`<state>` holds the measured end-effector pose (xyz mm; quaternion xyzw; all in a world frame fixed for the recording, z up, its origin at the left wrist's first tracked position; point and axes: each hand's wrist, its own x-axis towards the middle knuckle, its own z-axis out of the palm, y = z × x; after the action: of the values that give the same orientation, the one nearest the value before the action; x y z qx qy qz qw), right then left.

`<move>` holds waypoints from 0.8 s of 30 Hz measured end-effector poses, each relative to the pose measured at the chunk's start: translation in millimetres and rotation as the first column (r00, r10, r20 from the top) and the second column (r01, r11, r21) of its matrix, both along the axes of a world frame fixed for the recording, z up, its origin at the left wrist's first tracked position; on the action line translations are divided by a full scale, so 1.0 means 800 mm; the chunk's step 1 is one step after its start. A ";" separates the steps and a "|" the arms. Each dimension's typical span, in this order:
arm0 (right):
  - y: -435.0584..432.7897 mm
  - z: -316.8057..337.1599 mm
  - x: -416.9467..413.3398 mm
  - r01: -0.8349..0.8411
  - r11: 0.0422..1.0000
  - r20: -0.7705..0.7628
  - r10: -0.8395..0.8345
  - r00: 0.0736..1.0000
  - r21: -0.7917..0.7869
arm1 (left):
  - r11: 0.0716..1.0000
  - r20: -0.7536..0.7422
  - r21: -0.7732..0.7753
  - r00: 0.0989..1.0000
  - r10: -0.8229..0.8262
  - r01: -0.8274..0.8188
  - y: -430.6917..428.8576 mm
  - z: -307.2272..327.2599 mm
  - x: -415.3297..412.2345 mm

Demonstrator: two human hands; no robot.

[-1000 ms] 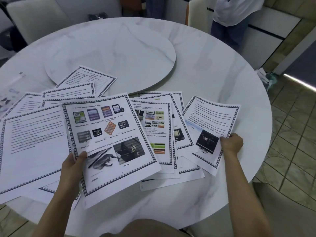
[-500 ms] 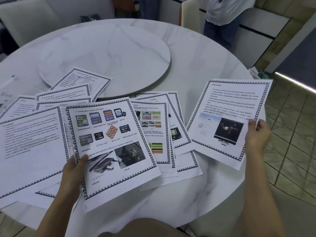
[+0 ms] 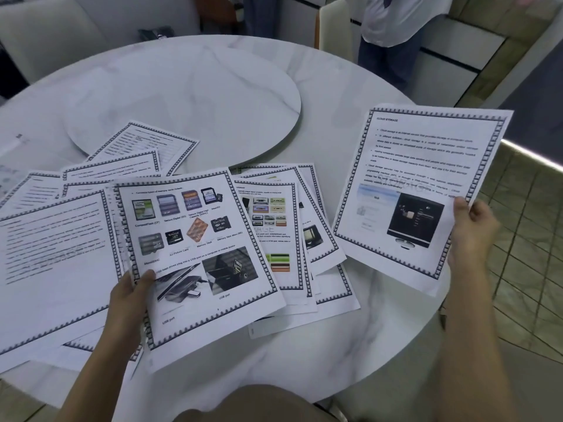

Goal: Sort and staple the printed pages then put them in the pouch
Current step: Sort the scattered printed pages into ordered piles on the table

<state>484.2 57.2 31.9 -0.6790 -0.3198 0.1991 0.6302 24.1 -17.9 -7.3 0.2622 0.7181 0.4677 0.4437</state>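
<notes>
Right hand (image 3: 470, 229) pinches the cloud-storage page (image 3: 423, 184), now lifted clear of the table (image 3: 350, 102) for reading during sorting. Left hand (image 3: 131, 295) grips the memory-card page (image 3: 195, 239); remaining pages (image 3: 286, 226) lie fanned between both hands.

Overlapping printed pages (image 3: 91, 239) fan across the round table's (image 3: 350, 95) lower left; the turntable (image 3: 198, 95) sits above them, the cloud-storage page (image 3: 420, 178) at right.
</notes>
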 end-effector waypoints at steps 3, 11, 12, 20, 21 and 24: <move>0.000 0.007 -0.002 0.005 1.000 -0.014 -0.005 1.000 0.012 | 1.000 0.009 0.007 1.000 0.009 -0.009 0.000 0.001 -0.001; -0.002 0.022 -0.005 0.004 0.998 -0.025 -0.003 1.000 0.060 | 1.000 0.020 0.008 1.000 0.017 -0.017 -0.003 0.003 -0.005; -0.003 0.024 -0.006 0.011 0.998 -0.025 -0.009 1.000 0.067 | 1.000 0.024 0.010 1.000 0.018 -0.019 -0.003 0.004 -0.006; 0.000 0.036 -0.020 0.054 0.995 -0.061 -0.049 0.997 0.078 | 0.999 0.048 0.027 0.999 0.023 -0.024 -0.003 0.005 -0.009; 0.001 0.034 -0.024 0.043 0.996 -0.061 -0.038 0.997 0.073 | 0.999 0.048 0.031 0.999 0.021 -0.023 -0.003 0.005 -0.010; 0.002 0.026 -0.040 -0.033 0.999 -0.087 0.036 0.996 0.039 | 0.999 0.051 0.036 0.999 0.018 -0.020 -0.004 0.005 -0.011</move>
<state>452.1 58.9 52.5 -0.6519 -0.3073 0.2335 0.6527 15.6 -20.8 -3.7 0.2514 0.7005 0.4912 0.4526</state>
